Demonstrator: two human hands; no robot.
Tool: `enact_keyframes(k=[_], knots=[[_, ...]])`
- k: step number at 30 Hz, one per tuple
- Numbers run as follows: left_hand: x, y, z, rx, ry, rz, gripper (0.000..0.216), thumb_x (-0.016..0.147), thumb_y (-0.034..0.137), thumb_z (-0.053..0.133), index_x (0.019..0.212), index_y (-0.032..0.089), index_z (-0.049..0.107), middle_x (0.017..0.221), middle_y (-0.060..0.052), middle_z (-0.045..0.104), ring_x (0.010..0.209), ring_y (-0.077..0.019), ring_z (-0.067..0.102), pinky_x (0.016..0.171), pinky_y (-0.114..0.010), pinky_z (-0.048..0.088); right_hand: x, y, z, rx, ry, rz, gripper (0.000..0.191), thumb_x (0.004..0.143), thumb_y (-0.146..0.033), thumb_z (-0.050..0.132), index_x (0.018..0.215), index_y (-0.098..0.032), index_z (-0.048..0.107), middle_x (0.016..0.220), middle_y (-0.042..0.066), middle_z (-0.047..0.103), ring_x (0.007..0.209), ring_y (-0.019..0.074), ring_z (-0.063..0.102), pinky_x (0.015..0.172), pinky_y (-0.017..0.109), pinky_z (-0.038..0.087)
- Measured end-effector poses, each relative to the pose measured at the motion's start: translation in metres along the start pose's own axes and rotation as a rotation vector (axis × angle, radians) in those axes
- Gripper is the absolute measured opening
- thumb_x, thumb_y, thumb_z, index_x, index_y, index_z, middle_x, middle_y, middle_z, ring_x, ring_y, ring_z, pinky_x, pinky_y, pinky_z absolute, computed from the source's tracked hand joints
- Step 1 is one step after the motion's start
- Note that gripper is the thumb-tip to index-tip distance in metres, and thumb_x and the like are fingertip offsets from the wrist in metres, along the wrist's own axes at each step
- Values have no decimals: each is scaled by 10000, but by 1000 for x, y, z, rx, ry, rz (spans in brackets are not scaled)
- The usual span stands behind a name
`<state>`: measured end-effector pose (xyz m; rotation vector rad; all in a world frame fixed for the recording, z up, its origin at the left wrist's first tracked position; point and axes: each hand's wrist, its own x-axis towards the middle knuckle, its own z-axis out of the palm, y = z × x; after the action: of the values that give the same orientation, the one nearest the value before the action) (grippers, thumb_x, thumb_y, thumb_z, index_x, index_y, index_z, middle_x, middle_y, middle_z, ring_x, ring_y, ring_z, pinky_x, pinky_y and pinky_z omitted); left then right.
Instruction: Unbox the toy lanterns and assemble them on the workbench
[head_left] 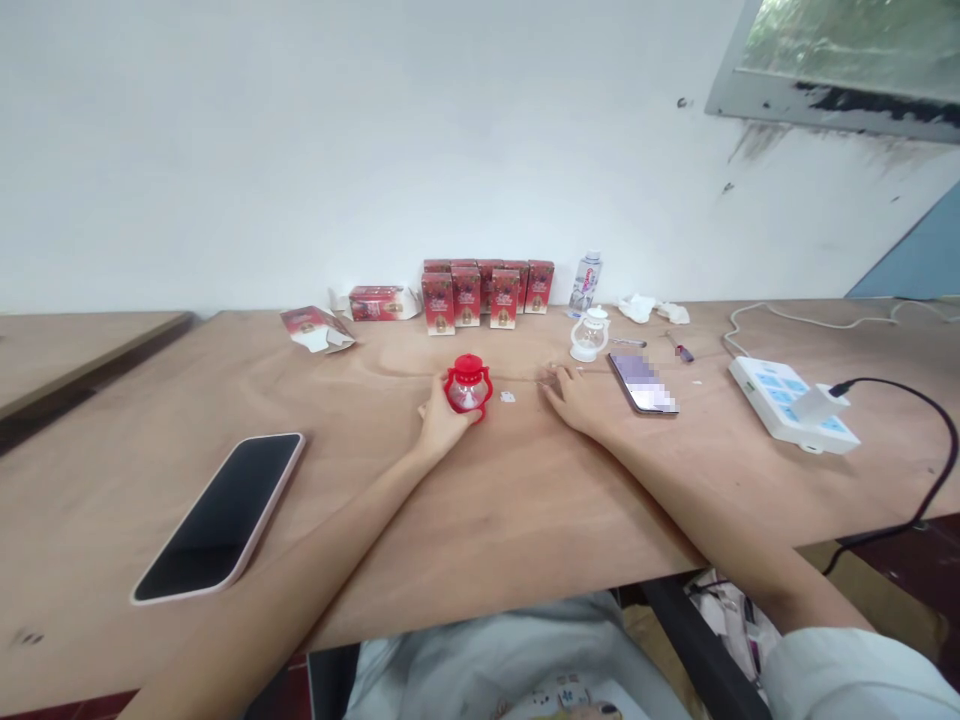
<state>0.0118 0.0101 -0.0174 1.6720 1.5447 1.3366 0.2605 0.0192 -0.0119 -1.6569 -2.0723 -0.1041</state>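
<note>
Insp. notes, surface [450,520] w/ two hands at work.

L hand [442,418]: partly closed round red mini lantern [469,370], gripping from L and near side, thumb across lower front. Lantern upright, approx. mid-surface, clear globe visible betw. red cap and base; whether base touches surface, can't tell.

R hand [576,402]: palm down on surface, fingers part-open, loosely curled; no item seen in grip, fingertips too small to tell re. anything beneath. Sm. white scrap [508,397] lies betw. hands, nearer lantern.

White mini lantern [589,338]: upright, just beyond R hand. Clear bottle [586,283] stands behind it, nr. wall. Smartphone [643,384], screen lit, part blurred, to R of R hand.

Rear: red gift boxes [466,296] upright in two rows nr. wall; to their L, red carton [379,303] on its side and opened box [318,329], flaps out. Crumpled tissue [637,308] at rear R.

Far R: white power strip [772,395] w/ charger plug [819,404] fitted, black cable [946,430] running off surface edge. Near L: pink-cased phone [221,515], screen dark, beside L forearm.
</note>
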Motion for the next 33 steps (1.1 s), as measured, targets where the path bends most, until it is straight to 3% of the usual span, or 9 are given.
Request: enact_keyframes(k=[4,9,13,17,24,33], knots=[[2,-2,1,-50,36,-11,645,522,175,788,1081,217,471,1102,-81,628,1069,-284,589,935,-484,412,2,0,0,58,110,45,298,877,-270,417,1116,-132,528,1171,158,560,1122,291,504,959,417,396],[3,1,0,-184,85,-21,566,548,303,794,1021,193,503,1043,-72,630,995,-257,609,880,-408,464,4,4,-11,75,-92,262,373,900,-306,407,1182,-72,474,1164,210,571,1100,306,534,918,418,415],[1,5,0,-294,59,13,551,606,388,761,1063,186,527,1056,-77,632,988,-245,609,854,-365,484,3,-1,-18,144,-182,112,344,908,-280,401,1197,-110,479,1185,172,590,1102,264,550,939,385,408],[1,9,1,-395,49,16,532,648,392,736,1099,186,544,1097,-85,628,1016,-239,602,878,-353,480,2,-2,-12,238,-154,-34,354,886,-205,404,1225,-127,470,1242,150,573,1135,236,546,982,395,398],[1,18,-1,-537,53,-59,482,700,374,676,1121,171,558,1154,-88,629,1083,-231,582,943,-346,452,2,3,-2,326,-62,-60,376,837,-87,373,1180,-140,517,1203,124,617,1120,213,575,983,402,425],[2,14,0,-554,41,-86,476,683,399,677,1080,154,581,1109,-98,651,1047,-245,601,915,-357,467,1,0,-1,203,-21,-92,376,799,-44,406,1154,-106,512,1138,152,621,1082,238,565,935,390,437]])
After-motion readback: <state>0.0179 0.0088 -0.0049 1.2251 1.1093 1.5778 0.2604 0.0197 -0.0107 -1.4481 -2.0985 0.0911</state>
